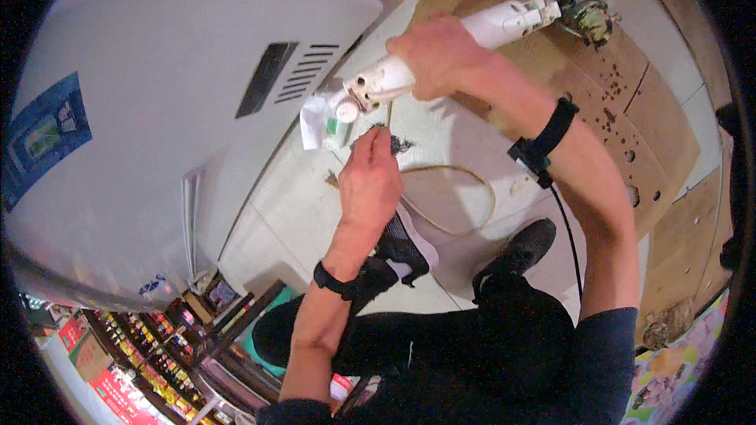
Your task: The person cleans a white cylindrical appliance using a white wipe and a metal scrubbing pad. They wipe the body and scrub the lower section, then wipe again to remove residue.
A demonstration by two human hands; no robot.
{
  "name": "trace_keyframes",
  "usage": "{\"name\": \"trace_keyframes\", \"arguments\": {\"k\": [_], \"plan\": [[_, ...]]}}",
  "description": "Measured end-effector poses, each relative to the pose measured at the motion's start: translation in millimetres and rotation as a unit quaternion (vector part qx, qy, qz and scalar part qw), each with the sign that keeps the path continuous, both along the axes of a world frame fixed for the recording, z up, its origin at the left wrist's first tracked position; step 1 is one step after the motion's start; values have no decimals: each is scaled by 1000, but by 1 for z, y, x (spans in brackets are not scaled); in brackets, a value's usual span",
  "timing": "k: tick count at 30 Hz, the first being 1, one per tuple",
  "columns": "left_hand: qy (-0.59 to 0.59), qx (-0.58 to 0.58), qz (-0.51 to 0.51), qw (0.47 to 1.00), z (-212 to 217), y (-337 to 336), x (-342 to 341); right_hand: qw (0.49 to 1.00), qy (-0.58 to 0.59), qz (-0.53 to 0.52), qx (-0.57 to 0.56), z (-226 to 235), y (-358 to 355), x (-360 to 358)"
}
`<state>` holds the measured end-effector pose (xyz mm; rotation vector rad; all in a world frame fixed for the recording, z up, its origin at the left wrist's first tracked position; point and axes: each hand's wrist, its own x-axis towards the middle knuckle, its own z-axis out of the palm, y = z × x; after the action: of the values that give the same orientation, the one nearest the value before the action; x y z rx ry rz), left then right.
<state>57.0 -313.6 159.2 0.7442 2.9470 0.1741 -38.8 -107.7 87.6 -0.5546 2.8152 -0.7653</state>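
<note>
My right hand (441, 59) is wrapped around the middle of a long white plastic housing (504, 25). The housing is tilted, its nearer end low at the left and its far end up at the right. Holes and brownish stains show at both ends. Just below the left end, my left hand (370, 177) is closed, fingertips pinched on a dark wiry clump (403, 144) that pokes out beside them. Its exact kind is mostly hidden by the fingers. A white cap or bottle top (346, 110) is by the housing's left end, close to a small white-and-green packet (335, 131).
A large white appliance (197, 55) with vent slots fills the left. A dirty metal motor-like part (584, 12) rests on stained cardboard (630, 126). A thin yellowish hose (492, 197) loops over the tiles near my shoe (528, 252). Crowded goods (157, 346) stand at lower left.
</note>
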Motion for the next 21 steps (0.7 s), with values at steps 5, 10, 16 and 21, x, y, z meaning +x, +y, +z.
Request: {"name": "trace_keyframes", "arguments": {"k": [5, 10, 16, 21], "plan": [[67, 118, 31, 990, 7, 2, 5, 999, -49, 21, 0, -7, -3, 2], [-46, 38, -10, 998, -1, 6, 4, 999, -30, 13, 29, -13, -4, 14], [12, 55, 4, 998, -14, 2, 22, 998, -48, 32, 25, -21, -4, 16], [-153, 88, 8, 984, 35, 13, 12, 997, -24, 76, 22, -20, 9, 34]]}}
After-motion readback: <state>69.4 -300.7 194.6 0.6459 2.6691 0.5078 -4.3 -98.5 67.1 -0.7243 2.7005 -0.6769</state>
